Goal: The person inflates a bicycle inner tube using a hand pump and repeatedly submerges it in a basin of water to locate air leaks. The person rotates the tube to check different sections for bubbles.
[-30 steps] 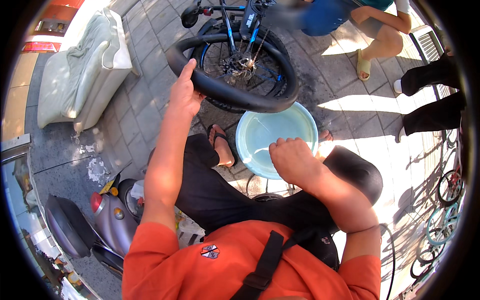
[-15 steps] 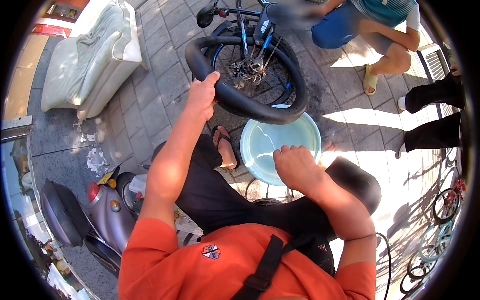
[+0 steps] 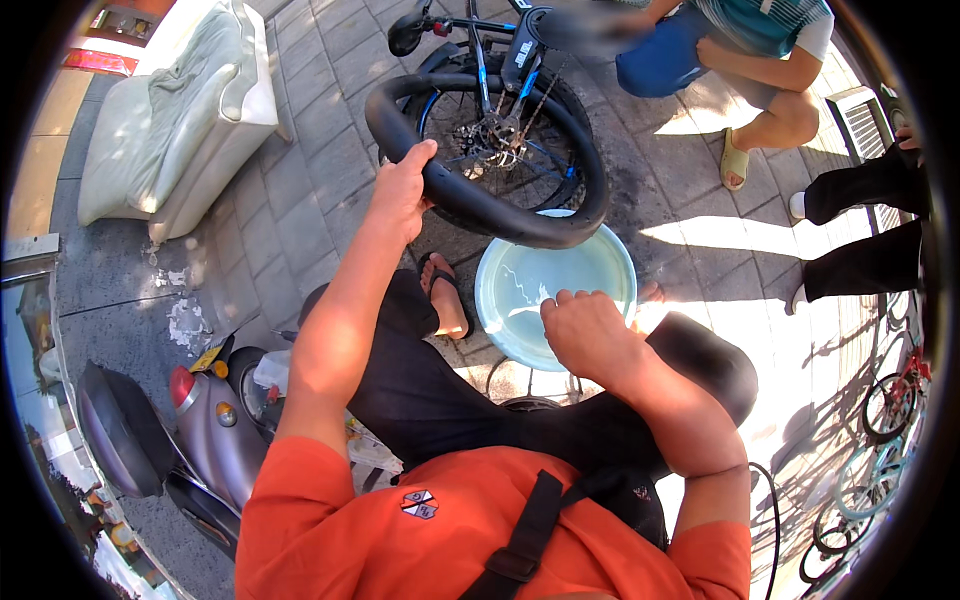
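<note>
My left hand (image 3: 404, 190) is wrapped round the near left side of a fat black inner tube (image 3: 515, 217), which is inflated and bent out of round. The tube is held up in front of the rear wheel (image 3: 463, 135) of a black and blue bicycle, and its near edge overlaps the far rim of a pale blue basin (image 3: 622, 262). Water (image 3: 530, 290) with bright reflections lies in the basin. My right hand (image 3: 590, 335) is curled into a fist, back upward, over the basin's near right edge; its palm side is hidden.
A person in blue (image 3: 655, 65) crouches at the far right, beside another person's black-trousered legs (image 3: 865, 270). A worn pale sofa (image 3: 180, 130) stands far left, a purple-grey scooter (image 3: 225, 430) near left. Several bicycles (image 3: 890, 405) line the right edge. Paving (image 3: 310, 165) surrounds the basin.
</note>
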The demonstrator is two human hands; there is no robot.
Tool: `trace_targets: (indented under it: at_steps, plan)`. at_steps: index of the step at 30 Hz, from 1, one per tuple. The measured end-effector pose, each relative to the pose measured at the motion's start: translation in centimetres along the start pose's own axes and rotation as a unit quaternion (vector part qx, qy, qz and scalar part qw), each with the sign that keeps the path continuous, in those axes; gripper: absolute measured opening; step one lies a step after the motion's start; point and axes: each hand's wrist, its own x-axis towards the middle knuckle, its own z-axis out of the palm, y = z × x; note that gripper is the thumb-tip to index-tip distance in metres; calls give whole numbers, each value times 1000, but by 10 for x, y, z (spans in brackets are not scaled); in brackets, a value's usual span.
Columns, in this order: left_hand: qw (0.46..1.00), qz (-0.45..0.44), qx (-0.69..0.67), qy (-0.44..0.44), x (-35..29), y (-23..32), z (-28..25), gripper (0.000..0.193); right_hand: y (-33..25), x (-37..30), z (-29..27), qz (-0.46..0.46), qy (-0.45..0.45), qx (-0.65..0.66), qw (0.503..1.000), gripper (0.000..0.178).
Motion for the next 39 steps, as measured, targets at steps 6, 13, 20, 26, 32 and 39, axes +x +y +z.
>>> trace_targets:
  at_steps: [6,13,20,26,32,39]
  plan:
    - [999,-21,10,-29,-6,2,2,42,-2,1,-4,9,-14,-1,1000,16]
    - [997,-48,-26,-52,-7,15,2,50,-1,-3,-6,5,-9,5,1000,16]
    - [951,-3,-308,-23,21,61,-58,78,0,-4,-4,17,4,7,1000,14]
    - [966,-33,-250,-56,12,55,-40,73,-1,-6,-5,27,-5,21,999,15]
    - [974,-40,-221,-28,13,53,-36,70,-2,-5,-7,29,-30,18,999,17]
    - [927,76,-365,-48,-4,76,-34,57,0,-9,-6,32,-12,11,999,16]
